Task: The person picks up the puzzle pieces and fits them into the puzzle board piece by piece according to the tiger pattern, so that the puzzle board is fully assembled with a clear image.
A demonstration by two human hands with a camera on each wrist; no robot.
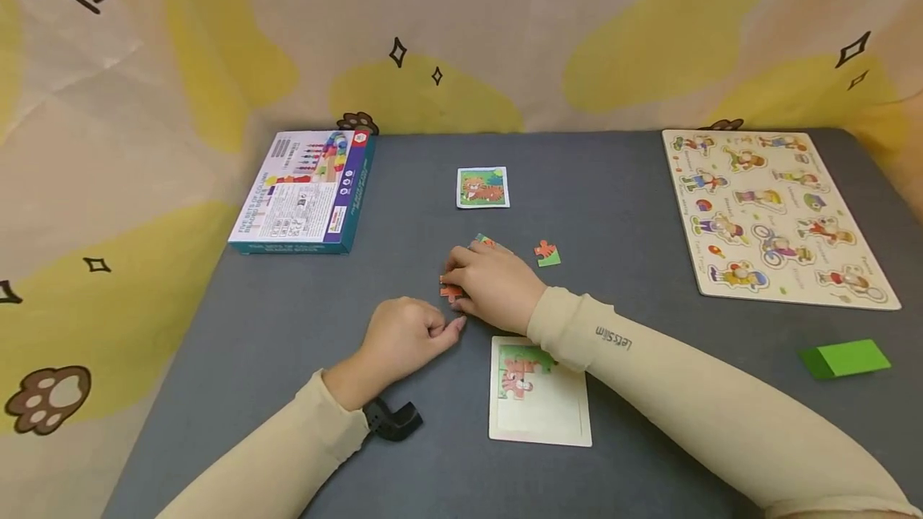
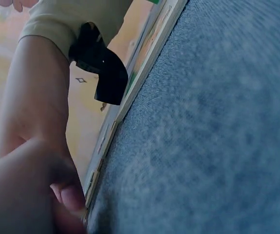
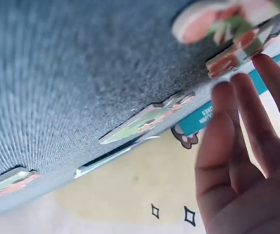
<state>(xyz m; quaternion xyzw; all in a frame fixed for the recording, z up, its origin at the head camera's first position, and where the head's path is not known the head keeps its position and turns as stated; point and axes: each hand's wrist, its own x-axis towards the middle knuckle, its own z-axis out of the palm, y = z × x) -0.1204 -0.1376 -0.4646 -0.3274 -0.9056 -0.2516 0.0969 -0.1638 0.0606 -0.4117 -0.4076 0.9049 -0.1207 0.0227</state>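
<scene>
My right hand point(image 1: 497, 283) reaches over loose jigsaw pieces, its fingertips touching an orange jigsaw piece point(image 1: 452, 291) on the table. In the right wrist view its fingers point(image 3: 256, 141) are slightly bent beside several pieces, one of them blurred near the camera. Another jigsaw piece point(image 1: 485, 239) is partly hidden behind that hand, and an orange-and-green piece point(image 1: 547, 254) lies to its right. My left hand point(image 1: 407, 339) rests on the table, loosely curled, nothing visible in it. Below the right hand lies a puzzle tray point(image 1: 541, 423) with joined animal pieces at its upper left.
A small tiger picture card point(image 1: 482, 187) lies farther back. At the back left is a boxed game point(image 1: 299, 199); at the right, a wooden board of figures point(image 1: 779, 219). A green block point(image 1: 845, 360) sits near the right edge. Patterned cloth point(image 1: 461, 38) hangs behind the table.
</scene>
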